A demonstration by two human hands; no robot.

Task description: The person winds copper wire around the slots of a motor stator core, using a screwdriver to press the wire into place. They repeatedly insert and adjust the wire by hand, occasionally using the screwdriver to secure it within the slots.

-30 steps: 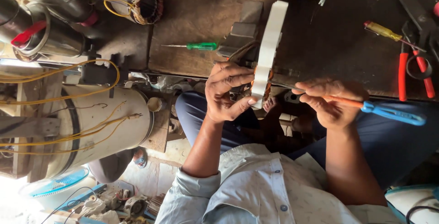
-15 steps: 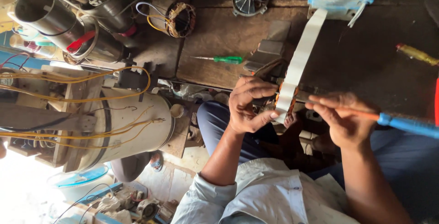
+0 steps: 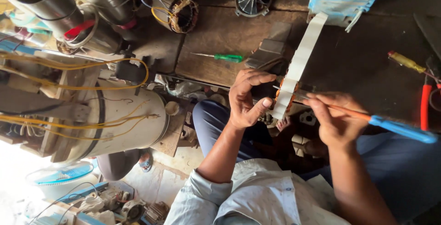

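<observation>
My left hand (image 3: 245, 98) grips a small motor coil with orange-copper windings (image 3: 281, 92), thumb pressed to its side. A long white strip of insulating paper (image 3: 303, 53) runs up from the coil across the dark wooden bench (image 3: 367, 69). Held in my right hand (image 3: 337, 121) is a blue-handled tool with an orange shaft (image 3: 399, 128), and its tip rests at the coil beside the strip. Both hands work close together over my lap.
A green screwdriver (image 3: 227, 58) lies on the bench, with a yellow-handled screwdriver (image 3: 406, 62) and red pliers (image 3: 425, 105) at right. A large white motor housing with yellow wires (image 3: 124, 124) stands at left, a wound stator (image 3: 181, 14) above, and a blue fan (image 3: 59, 174) on the floor.
The view has drifted, so the bench and hands sit further right and lower. Both hands keep their hold, with the tool's tip staying at the coil.
</observation>
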